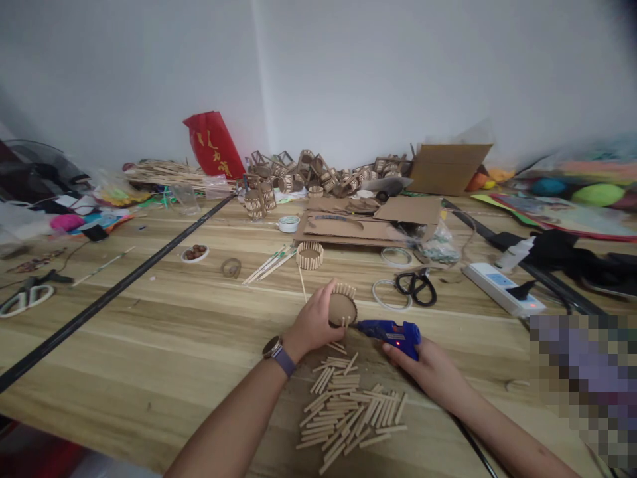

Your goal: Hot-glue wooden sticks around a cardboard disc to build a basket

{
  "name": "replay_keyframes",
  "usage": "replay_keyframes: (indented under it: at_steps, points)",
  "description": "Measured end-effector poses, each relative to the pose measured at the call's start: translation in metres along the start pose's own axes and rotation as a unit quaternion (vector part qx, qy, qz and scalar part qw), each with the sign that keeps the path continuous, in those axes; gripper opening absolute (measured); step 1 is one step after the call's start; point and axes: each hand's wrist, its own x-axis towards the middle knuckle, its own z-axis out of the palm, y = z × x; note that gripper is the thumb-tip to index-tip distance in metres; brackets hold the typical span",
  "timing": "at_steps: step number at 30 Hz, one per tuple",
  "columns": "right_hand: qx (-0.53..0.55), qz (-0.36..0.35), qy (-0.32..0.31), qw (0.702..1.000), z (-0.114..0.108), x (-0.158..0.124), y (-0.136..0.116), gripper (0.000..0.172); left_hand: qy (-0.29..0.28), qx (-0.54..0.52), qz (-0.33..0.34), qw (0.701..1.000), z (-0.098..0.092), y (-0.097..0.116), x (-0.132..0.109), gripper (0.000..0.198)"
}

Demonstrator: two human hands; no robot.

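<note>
Cardboard cup, round and edged with thin pegs, is pinched by the left hand's thumb and fingers, just past a pile of short wooden sticks on the stripy wood table; a hard blue glue gun is gripped in the right hand's curled fingers

A: State the position of the sticks.
B: On the table, before the base.
A: Around the base?
B: The left hand is at its left side; the glue gun, in the right hand, is at its right. The cup stands behind.
A: Farther out?
B: Bowl to the left, power strip to the right.
A: Rear?
B: Cardboard lies just behind the cup, extending right; baskets lie behind the cardboard
</note>
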Motion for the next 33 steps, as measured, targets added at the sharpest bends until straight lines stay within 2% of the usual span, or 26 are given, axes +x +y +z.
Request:
replay_keyframes:
  at_steps: [8,16,20,24,28,31,33]
  points:
    - [-0.002,0.001,0.001,1.000,0.000,0.000,-0.003,0.032,-0.005,-0.009,-0.006,1.000,-0.002,0.002,0.001,0.097]
    - [-0.020,0.021,0.013,0.999,0.001,-0.002,-0.003,0.036,-0.007,-0.007,-0.006,1.000,-0.002,0.001,0.000,0.098]
    - [0.004,0.032,0.029,0.999,0.001,0.001,0.003,0.040,-0.018,-0.006,-0.013,1.000,-0.002,0.002,0.000,0.100]
    - [0.079,0.097,0.029,0.992,-0.005,0.005,0.016,0.046,-0.017,-0.015,-0.010,1.000,-0.001,0.001,0.000,0.101]
    - [0.211,0.196,0.068,0.955,-0.019,0.009,0.030,0.047,-0.014,-0.030,-0.015,0.999,-0.002,0.000,0.000,0.101]
    - [0.300,0.225,0.069,0.924,-0.033,0.013,0.039,0.042,-0.005,-0.046,-0.026,0.999,-0.002,0.000,0.000,0.101]
    - [0.313,0.212,0.057,0.924,-0.044,0.016,0.045,0.037,0.003,-0.052,-0.033,0.998,-0.002,0.001,0.000,0.100]
